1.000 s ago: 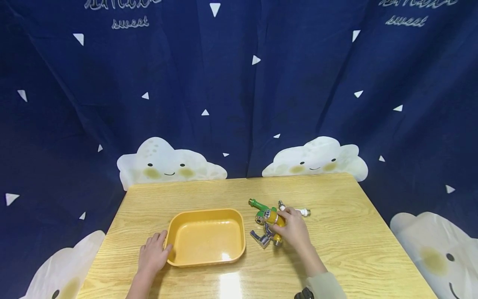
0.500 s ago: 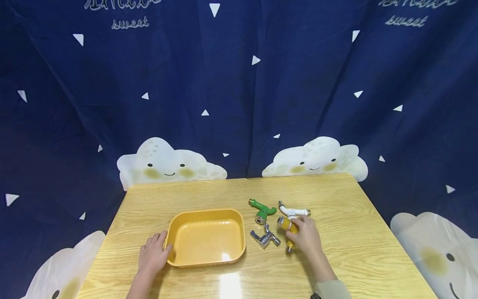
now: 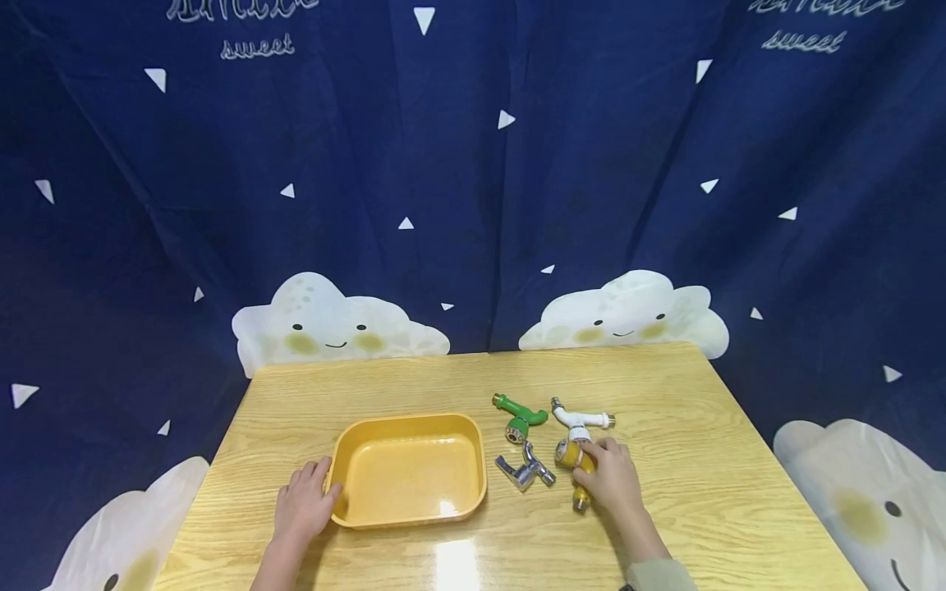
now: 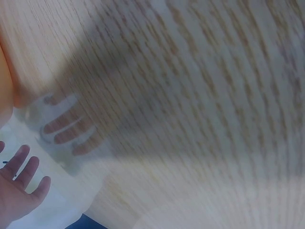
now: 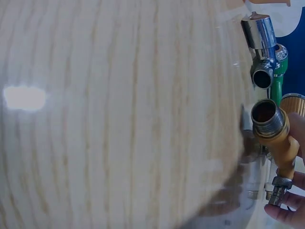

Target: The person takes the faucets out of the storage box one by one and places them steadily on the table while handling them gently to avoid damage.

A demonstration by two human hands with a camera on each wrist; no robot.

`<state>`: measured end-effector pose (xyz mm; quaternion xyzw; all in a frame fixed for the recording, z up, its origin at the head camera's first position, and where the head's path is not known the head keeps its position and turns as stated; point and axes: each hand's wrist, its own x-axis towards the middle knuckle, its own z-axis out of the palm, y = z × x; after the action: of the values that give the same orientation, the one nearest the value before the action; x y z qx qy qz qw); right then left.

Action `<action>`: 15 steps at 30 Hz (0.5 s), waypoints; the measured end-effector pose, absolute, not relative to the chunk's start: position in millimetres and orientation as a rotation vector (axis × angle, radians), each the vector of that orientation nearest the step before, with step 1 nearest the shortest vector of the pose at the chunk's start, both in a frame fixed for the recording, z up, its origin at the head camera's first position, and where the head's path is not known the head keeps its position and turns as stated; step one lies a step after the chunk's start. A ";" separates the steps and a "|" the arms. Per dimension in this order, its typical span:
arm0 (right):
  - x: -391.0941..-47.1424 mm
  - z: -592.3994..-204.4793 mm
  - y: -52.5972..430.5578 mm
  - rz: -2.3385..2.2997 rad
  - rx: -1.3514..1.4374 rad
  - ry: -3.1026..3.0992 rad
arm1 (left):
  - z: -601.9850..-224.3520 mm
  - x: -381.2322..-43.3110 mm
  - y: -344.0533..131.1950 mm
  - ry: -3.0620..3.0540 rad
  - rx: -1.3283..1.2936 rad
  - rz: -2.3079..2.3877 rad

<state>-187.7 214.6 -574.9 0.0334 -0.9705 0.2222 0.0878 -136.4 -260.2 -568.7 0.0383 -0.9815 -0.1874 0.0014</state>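
Observation:
My right hand [image 3: 615, 478] holds a yellow tap [image 3: 569, 453] at the right of the group, its threaded end [image 5: 267, 118] facing the camera in the right wrist view. Whether the tap touches the table, I cannot tell. Just beyond it lies a white tap [image 3: 587, 419]. To its left are a chrome tap [image 3: 525, 470] and a green tap [image 3: 520, 416]. My left hand [image 3: 301, 502] is at the left side of a yellow tray [image 3: 410, 520], thumb over the rim. Its fingers [image 4: 27, 172] look straight and spread in the left wrist view.
The wooden table [image 3: 709, 492] reflects a bright light near its front. Behind it hangs a dark blue curtain [image 3: 458, 164] with white triangles and cloud faces. The tray's inside shows only its bare yellow floor.
My right hand has carried the yellow tap rightward and toward the front, away from the chrome and green taps, then lowered it before the white tap. The left hand and tray have stayed put.

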 end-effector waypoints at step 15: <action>-185.4 -580.3 216.2 0.612 0.093 -2.925 | -569.7 -136.2 -260.5 -3.069 0.110 -0.577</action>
<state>-185.4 216.2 -580.3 0.0309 -0.9755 0.2043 0.0760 -136.2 -260.5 -569.7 0.0353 -0.9821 -0.1847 0.0084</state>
